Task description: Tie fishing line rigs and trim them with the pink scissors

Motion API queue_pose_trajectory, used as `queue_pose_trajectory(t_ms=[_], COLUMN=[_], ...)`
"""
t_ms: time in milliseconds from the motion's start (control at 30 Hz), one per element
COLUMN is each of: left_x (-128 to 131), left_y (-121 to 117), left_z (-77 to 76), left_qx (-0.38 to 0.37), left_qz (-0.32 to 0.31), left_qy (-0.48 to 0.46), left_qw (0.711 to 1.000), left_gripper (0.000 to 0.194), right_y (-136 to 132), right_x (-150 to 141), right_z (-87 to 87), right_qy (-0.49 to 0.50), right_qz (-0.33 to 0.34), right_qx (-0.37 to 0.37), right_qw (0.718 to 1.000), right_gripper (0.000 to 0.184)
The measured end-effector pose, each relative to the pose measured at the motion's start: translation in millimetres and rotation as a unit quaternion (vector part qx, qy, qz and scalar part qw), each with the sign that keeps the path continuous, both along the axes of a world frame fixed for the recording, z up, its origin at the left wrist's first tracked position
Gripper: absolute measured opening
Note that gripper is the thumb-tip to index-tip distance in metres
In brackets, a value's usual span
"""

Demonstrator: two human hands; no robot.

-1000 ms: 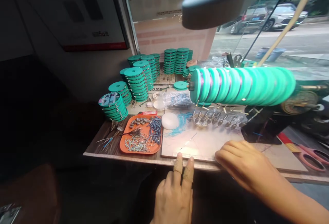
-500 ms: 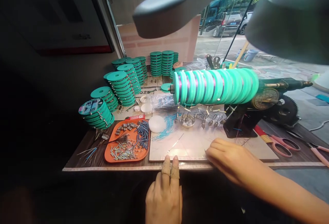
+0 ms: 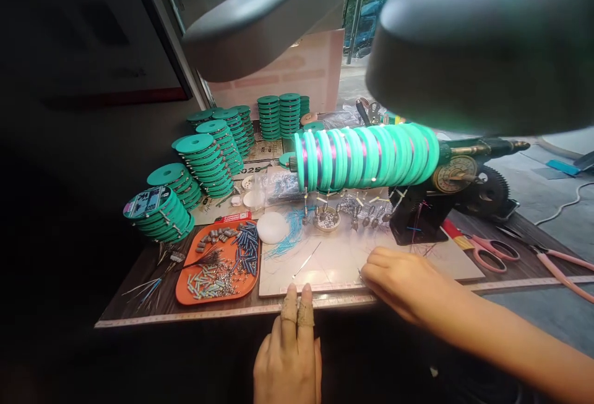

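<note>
My left hand (image 3: 288,347) is at the front edge of the pale work board (image 3: 343,274), index and middle fingers stretched out on the edge, both with tan wraps. Just beyond the fingertips lies a thin pale rod (image 3: 306,260) with a small white end. My right hand (image 3: 394,280) is closed over the same edge, further right; a tiny dark tip shows at its fingertips, too small to name. Above the board, a row of green line spools (image 3: 366,155) sits on the shaft of a winding machine (image 3: 457,175), with small spring-like weights (image 3: 371,213) hanging below.
On the left are an orange tray (image 3: 180,296) of small fishing parts and several stacks of green spools (image 3: 204,163). A white disc (image 3: 272,228) and a small dish (image 3: 327,226) lie on the board. Pink-handled scissors (image 3: 494,252) and pliers (image 3: 552,262) lie right. A lamp (image 3: 482,51) hangs low overhead.
The view has swung to the right, so the things on the table appear further left and more of the lamp shows. My hands keep nearly the same pose at the board's edge.
</note>
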State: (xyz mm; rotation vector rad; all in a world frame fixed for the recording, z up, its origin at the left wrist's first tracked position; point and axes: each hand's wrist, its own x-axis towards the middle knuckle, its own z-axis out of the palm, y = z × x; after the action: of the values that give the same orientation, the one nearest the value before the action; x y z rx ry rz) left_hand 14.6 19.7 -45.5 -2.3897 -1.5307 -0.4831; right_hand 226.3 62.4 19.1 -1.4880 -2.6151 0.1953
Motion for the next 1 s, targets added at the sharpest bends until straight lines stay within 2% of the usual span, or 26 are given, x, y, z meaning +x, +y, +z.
queue_pose_trajectory(t_ms=[200,267,333,400,433,500,533,600,667,700,833,1000], left_x=[0,-2,-4,-3,0,8,14,24,32,34,37,37], left_y=[0,0,1,4,6,11,13,17,19,20,19,19], left_z=[-3.7,1.6,12.5,25.9,32.0,40.2,41.9,41.7,39.9,39.3,40.0,40.7], left_qx=[-0.004,-0.006,0.021,0.034,0.007,-0.148,-0.222,-0.3,-0.308,-0.305,-0.313,-0.342], left_qz=[0.007,-0.005,-0.025,-0.085,-0.13,-0.231,-0.208,-0.12,-0.068,-0.061,-0.052,-0.061], left_qy=[-0.028,-0.092,-0.214,-0.348,-0.399,-0.468,-0.522,-0.66,-0.745,-0.769,-0.814,-0.833], left_qw=[1.0,0.996,0.976,0.933,0.908,0.84,0.797,0.678,0.587,0.559,0.486,0.43], left_gripper=[0.052,0.05,0.047,0.04,0.036,0.022,0.014,0.002,0.009,0.012,0.014,0.015], right_y=[2,2,-1,-5,-8,-13,-15,-19,-21,-21,-21,-21], right_x=[3,4,3,-3,-7,-17,-22,-31,-37,-39,-43,-47], right_z=[1.4,5.2,9.9,13.7,14.8,15.0,14.2,11.8,9.2,8.2,7.1,9.2], right_qy=[0.017,0.068,0.172,0.299,0.354,0.432,0.456,0.483,0.493,0.495,0.494,0.476], right_qz=[0.0,0.001,-0.006,-0.023,-0.033,-0.05,-0.057,-0.067,-0.07,-0.069,-0.065,-0.041], right_qx=[-0.018,-0.032,-0.059,-0.093,-0.107,-0.121,-0.121,-0.12,-0.12,-0.121,-0.133,-0.119], right_qw=[1.0,0.997,0.983,0.95,0.929,0.893,0.88,0.865,0.859,0.858,0.857,0.871], right_gripper=[0.02,0.022,0.021,0.019,0.019,0.021,0.022,0.023,0.023,0.023,0.024,0.025])
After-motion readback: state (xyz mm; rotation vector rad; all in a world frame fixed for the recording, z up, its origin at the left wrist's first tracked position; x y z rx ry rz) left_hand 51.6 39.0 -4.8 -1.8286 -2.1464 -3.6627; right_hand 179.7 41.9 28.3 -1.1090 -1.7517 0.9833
